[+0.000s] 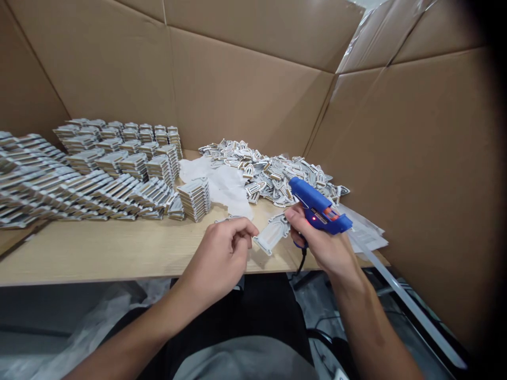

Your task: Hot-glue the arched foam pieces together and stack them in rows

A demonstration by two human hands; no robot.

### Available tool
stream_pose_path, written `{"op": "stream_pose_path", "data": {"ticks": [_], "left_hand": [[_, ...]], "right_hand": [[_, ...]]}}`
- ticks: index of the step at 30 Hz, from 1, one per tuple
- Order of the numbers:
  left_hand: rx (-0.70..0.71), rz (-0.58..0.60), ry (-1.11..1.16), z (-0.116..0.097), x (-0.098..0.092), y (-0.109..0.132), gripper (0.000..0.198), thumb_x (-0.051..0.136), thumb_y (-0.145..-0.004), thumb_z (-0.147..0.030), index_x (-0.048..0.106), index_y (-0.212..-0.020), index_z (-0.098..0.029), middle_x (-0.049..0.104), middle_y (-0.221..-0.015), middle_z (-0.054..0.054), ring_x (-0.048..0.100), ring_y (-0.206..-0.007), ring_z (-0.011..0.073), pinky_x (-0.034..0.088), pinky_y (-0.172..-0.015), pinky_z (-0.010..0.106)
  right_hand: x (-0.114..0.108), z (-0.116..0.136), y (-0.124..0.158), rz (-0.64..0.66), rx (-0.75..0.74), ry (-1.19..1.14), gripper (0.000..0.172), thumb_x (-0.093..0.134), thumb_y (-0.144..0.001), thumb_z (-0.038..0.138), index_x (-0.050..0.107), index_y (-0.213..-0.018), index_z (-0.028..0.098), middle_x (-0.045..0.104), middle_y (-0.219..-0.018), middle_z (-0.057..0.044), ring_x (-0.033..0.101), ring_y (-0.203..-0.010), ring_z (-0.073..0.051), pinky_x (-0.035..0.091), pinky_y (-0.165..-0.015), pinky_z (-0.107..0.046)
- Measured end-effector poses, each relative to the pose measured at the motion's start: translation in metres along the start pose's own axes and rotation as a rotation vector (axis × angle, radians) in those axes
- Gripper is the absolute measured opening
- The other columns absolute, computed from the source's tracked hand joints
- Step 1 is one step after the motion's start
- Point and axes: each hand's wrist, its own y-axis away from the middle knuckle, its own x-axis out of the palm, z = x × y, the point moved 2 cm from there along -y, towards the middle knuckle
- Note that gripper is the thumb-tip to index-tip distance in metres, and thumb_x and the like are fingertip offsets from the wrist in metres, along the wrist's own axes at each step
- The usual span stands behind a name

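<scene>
Likely gluing: gripping blue plastic glue gun (317, 206) in right hand (319, 240); can't tell left hand (222, 253) grip. Next, probably aim at flat grey piece (272, 233) near pale wooden surface (119, 250) front edge.

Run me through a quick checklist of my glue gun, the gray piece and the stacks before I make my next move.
1. Glue gun held: ok, the right hand is wrapped around it.
2. Indicator light: ok, glowing red.
3. Glue hot enough: cannot tell; the light alone doesn't show it.
4. Gray piece gripped firmly: cannot tell; it lies between the right hand and the fingertips of the left hand.
5. Cord plugged in: cannot tell; its far end isn't visible.
6. All stacks straight: not ok; the front row of stacks on the left leans.
</scene>
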Motion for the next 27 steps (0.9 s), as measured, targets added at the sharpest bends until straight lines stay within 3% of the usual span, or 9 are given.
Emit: {"op": "stream_pose_path", "data": {"ticks": [4, 9, 12, 17, 27], "left_hand": [[-0.012, 0.013, -0.047, 0.001, 0.000, 0.000, 0.026, 0.046, -0.089, -0.012, 0.067, -0.075, -0.020, 0.064, -0.067, 0.001, 0.058, -0.066, 0.0172, 0.039, -0.063, 0.028], [-0.148, 0.013, 0.135, -0.002, 0.002, -0.002, 0.027, 0.050, -0.100, -0.035, 0.072, -0.092, -0.021, 0.062, -0.074, 0.001, 0.053, -0.063, 0.0164, 0.037, -0.057, 0.027], [-0.126, 0.062, 0.234, -0.007, 0.003, -0.005, 0.038, 0.057, -0.100, -0.047, 0.068, -0.076, -0.019, 0.056, -0.067, -0.001, 0.048, -0.061, 0.0149, 0.038, -0.058, 0.026], [-0.201, 0.110, 0.388, -0.005, 0.004, -0.006, 0.031, 0.068, -0.094, -0.045, 0.074, -0.080, -0.018, 0.065, -0.075, 0.001, 0.052, -0.065, 0.0141, 0.040, -0.059, 0.024], [-0.208, -0.019, 0.455, -0.001, -0.001, -0.009, 0.027, 0.074, -0.090, -0.040, 0.068, -0.078, -0.017, 0.067, -0.075, 0.002, 0.060, -0.072, 0.0151, 0.049, -0.068, 0.026]], "right_hand": [[0.000, 0.002, 0.000, -0.015, -0.001, -0.016, 0.045, 0.072, -0.095, 0.053, 0.048, -0.073, 0.023, 0.045, -0.061, 0.006, 0.039, -0.051, -0.010, 0.028, -0.049, -0.028], [0.001, 0.006, 0.001, 0.025, -0.005, 0.039, 0.046, 0.070, -0.095, 0.055, 0.047, -0.071, 0.023, 0.045, -0.059, 0.006, 0.040, -0.051, -0.011, 0.029, -0.050, -0.029], [0.000, 0.010, 0.003, 0.073, -0.026, 0.138, 0.046, 0.066, -0.098, 0.055, 0.048, -0.071, 0.022, 0.046, -0.059, 0.005, 0.041, -0.054, -0.011, 0.031, -0.054, -0.029], [0.001, 0.011, 0.006, 0.116, -0.028, 0.180, 0.040, 0.067, -0.098, 0.053, 0.054, -0.077, 0.022, 0.050, -0.063, 0.005, 0.045, -0.058, -0.012, 0.036, -0.059, -0.030], [-0.003, 0.008, 0.003, 0.088, -0.030, 0.160, 0.040, 0.069, -0.097, 0.054, 0.055, -0.079, 0.021, 0.051, -0.062, 0.005, 0.045, -0.055, -0.012, 0.034, -0.055, -0.029]]}}
